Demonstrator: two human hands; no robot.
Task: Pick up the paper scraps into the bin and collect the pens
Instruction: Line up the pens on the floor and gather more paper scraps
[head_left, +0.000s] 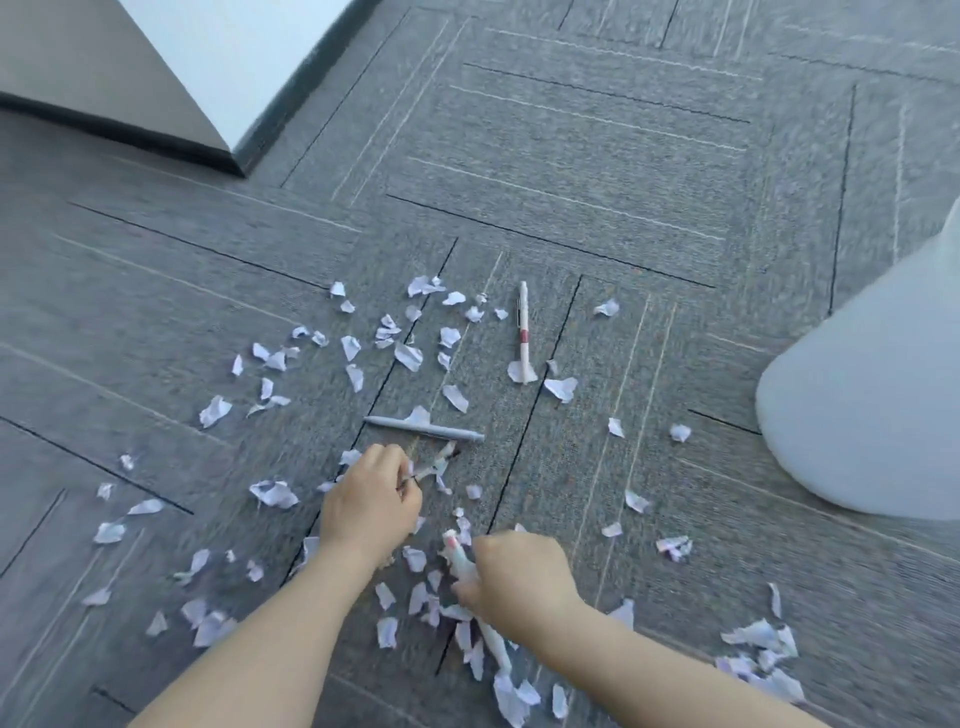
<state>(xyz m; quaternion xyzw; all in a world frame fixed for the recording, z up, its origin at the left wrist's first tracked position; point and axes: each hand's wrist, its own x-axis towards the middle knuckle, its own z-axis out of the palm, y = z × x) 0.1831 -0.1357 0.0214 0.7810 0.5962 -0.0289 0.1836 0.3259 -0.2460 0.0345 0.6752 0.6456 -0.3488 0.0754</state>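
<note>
Apparently mid-gather, low over the carpet (623, 156). Pinching the tip of a slim pen (434, 462) with the left hand (371, 499), thumb and fingertips nearly closed on it; too blurred to judge how firm. Clasping a pale pen (457, 558) in the right hand (511, 577), fist wrapped close round the barrel, both ends sticking out.

Still to collect: a grey pen (423, 428) lying crosswise just beyond the left hand, and a white pen (523, 332) with a red band further toward the far edge of the scatter, its near end resting on a scrap. Paper scraps (410, 356) everywhere round both hands, thickest toward the near edge of the carpet, none visibly in the bin (857, 389), which stands at the right edge, well apart from the hands.

Likely to go wrong:
- Losing the slim pen, held only by its end in a light pinch, while reaching for the grey one.
- Running out of fingers with a pen in each hand, so fumbling scraps or dropping pens among them.
- Tossing a pen into the bin with a handful of paper.
- Missing small scraps against the carpet's pale stripes, or scattering them by brushing with a forearm.
</note>
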